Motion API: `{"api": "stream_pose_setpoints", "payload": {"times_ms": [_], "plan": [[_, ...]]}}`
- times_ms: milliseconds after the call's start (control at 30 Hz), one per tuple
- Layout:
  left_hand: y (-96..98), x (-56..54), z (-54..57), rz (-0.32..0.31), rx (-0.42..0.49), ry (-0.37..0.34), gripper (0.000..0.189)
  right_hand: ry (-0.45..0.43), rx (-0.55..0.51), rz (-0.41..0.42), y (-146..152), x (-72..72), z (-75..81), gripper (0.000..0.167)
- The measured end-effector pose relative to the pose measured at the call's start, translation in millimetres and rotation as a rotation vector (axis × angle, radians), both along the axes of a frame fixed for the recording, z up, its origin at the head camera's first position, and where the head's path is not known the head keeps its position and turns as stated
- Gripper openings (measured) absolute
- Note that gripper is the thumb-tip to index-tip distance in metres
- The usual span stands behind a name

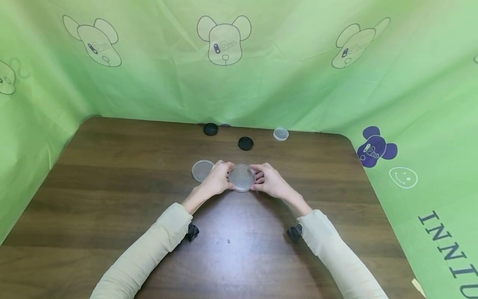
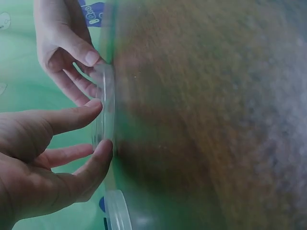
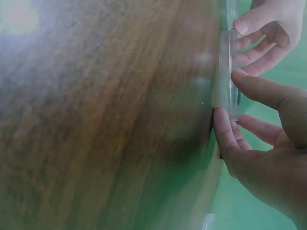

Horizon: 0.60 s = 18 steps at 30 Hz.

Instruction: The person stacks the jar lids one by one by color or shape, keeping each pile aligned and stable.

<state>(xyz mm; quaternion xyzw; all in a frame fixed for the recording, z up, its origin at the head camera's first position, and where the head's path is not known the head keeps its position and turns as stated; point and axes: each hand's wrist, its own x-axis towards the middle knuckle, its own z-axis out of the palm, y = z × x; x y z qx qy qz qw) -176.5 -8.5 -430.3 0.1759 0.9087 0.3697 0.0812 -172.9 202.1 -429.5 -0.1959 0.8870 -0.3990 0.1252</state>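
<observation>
A clear round petri dish [image 1: 242, 178] lies flat between the two hands near the middle of the table. My left hand [image 1: 220, 177] holds its left rim between thumb and fingers. On the opposite rim, the right hand [image 1: 271, 180] grips it the same way. Both wrist views show the dish [image 2: 107, 108] edge-on, at or barely above the tabletop; which of the two is hard to tell. Another clear round dish [image 1: 202, 170] rests on the table just left of the left hand, which partly covers it.
Farther back on the wooden table [image 1: 112, 187] are two black round discs, one near the edge [image 1: 210, 129] and one closer [image 1: 245, 143]. A smaller clear round lid or dish [image 1: 281, 133] sits at the back right. Green printed cloth [image 1: 157, 74] hangs behind and along the sides.
</observation>
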Motion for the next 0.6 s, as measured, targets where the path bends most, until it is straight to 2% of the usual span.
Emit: {"api": "stream_pose_setpoints", "payload": {"times_ms": [600], "plan": [[-5.7,-1.0,1.6,-0.049,-0.078,0.013,0.061,0.05,0.042,0.042,-4.3,-2.8,-3.5,0.064]]}}
